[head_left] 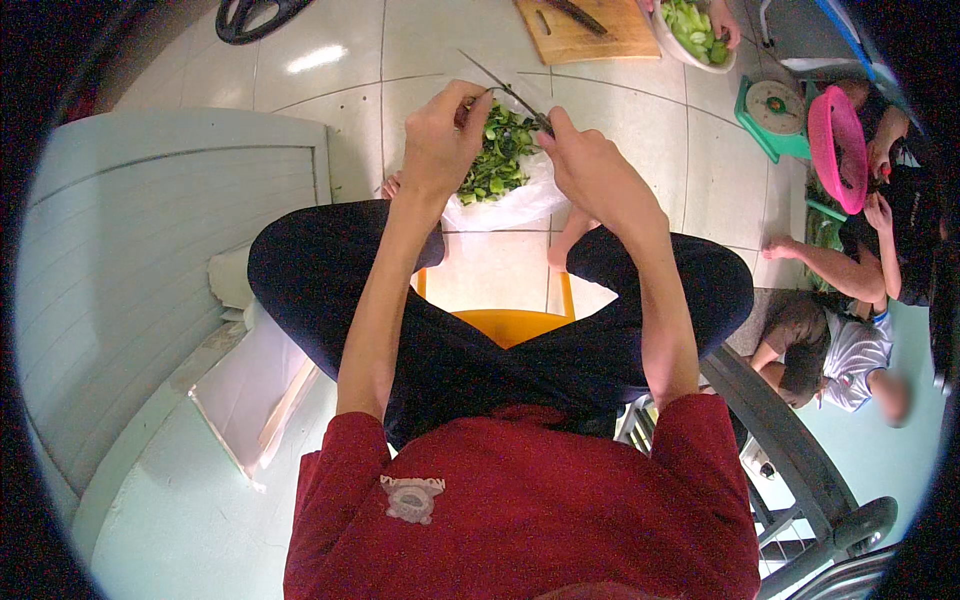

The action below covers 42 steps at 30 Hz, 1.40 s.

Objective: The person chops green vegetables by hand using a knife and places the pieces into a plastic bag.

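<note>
The right hand's (598, 172) grip wraps a slim-bladed cutting tool (513, 97) above chopped greens (495, 165) on plastic (535, 205); the left hand's (438, 138) is unclear. The tool looks light, stiff, best held by its handle; the greens, soft, easily bruised.

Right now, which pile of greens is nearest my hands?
The darker pile on white plastic, right by them; the paler pile is farther, in the bowl.

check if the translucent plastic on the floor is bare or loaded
Loaded: a heap of cut greens covers its middle, while the translucent plastic shows bare along the right and lower edges.
</note>
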### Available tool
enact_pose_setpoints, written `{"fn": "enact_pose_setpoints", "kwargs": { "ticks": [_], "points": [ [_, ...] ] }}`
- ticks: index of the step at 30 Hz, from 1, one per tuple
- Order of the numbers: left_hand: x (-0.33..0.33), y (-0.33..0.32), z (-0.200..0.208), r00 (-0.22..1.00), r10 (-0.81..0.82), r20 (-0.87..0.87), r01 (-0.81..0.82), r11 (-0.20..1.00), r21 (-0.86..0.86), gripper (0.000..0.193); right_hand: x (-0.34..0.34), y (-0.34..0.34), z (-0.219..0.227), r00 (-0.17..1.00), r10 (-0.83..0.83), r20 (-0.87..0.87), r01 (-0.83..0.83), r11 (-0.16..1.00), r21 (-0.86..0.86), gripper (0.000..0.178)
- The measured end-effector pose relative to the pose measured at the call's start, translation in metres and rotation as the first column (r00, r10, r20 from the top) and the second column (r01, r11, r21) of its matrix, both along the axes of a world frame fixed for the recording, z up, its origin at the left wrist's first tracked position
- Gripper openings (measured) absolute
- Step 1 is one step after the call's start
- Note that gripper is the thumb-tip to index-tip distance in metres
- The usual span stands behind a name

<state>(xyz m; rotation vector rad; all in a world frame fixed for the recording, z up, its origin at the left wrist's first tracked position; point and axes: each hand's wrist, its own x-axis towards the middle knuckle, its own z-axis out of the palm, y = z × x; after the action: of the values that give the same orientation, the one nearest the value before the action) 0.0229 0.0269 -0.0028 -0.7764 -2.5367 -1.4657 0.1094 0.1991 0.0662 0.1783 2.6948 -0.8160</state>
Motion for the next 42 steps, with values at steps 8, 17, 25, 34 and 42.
{"fn": "enact_pose_setpoints", "kwargs": {
  "ticks": [8, 17, 25, 34, 42],
  "points": [
    [-0.009, -0.008, 0.002, 0.988, 0.112, 0.104, -0.118, 0.991, 0.056, 0.012, 0.015, 0.020, -0.021, 0.973, 0.092, 0.210, -0.130, 0.975, 0.179, 0.025],
    [-0.006, -0.006, 0.006, 0.849, -0.067, 0.524, -0.091, 0.958, 0.271, 0.016, -0.003, 0.006, 0.001, 0.993, -0.074, -0.087, 0.088, 0.982, 0.166, 0.021],
    [-0.014, -0.009, 0.003, 0.691, -0.275, 0.669, -0.140, 0.856, 0.497, 0.021, -0.005, -0.003, 0.001, 0.962, 0.008, -0.274, 0.021, 0.995, 0.102, 0.028],
    [-0.014, -0.011, 0.009, 0.586, -0.401, 0.704, -0.175, 0.786, 0.593, 0.026, -0.008, -0.006, 0.001, 0.946, -0.094, -0.309, 0.101, 0.995, 0.008, 0.033],
    [-0.012, -0.013, 0.013, 0.484, -0.565, 0.668, -0.179, 0.684, 0.708, 0.021, -0.007, -0.005, 0.008, 0.949, -0.099, -0.299, 0.101, 0.995, -0.009, 0.032]
  ]
}}
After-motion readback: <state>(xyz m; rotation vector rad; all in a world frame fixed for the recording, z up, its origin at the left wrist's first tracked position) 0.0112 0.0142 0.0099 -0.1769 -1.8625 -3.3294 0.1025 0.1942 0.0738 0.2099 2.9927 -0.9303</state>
